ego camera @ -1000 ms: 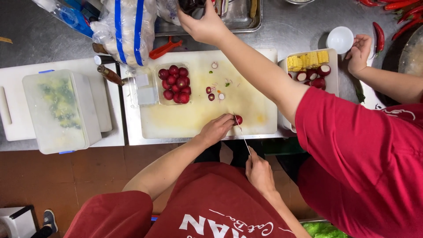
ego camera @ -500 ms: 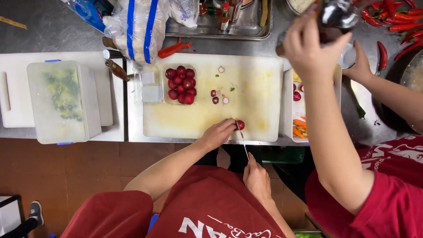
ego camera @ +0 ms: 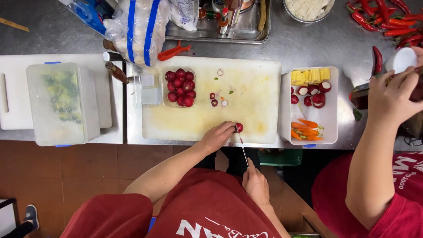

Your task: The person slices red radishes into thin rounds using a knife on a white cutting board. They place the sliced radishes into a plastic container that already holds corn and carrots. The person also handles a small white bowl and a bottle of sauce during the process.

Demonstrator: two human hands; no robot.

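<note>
My left hand (ego camera: 217, 137) pins a red radish (ego camera: 239, 128) at the near edge of the yellowish cutting board (ego camera: 255, 83). My right hand (ego camera: 255, 185) grips a thin knife (ego camera: 243, 149) whose tip touches the radish. A clear punnet of whole radishes (ego camera: 179, 87) stands on the board's left part. Radish slices and trimmed ends (ego camera: 219, 99) lie at the board's middle.
A white tray (ego camera: 331, 119) to the right of the board holds yellow pieces, halved radishes and carrot sticks. A lidded plastic tub (ego camera: 59, 103) stands on the left. A co-worker's hand (ego camera: 392, 99) at right holds a dark bottle near a white cup (ego camera: 401, 59). Red chillies (ego camera: 387, 20) lie at the back right.
The co-worker's arm has swung off the board to the far right, uncovering the white tray. My hands have stayed on the radish and knife at the board's near edge.
</note>
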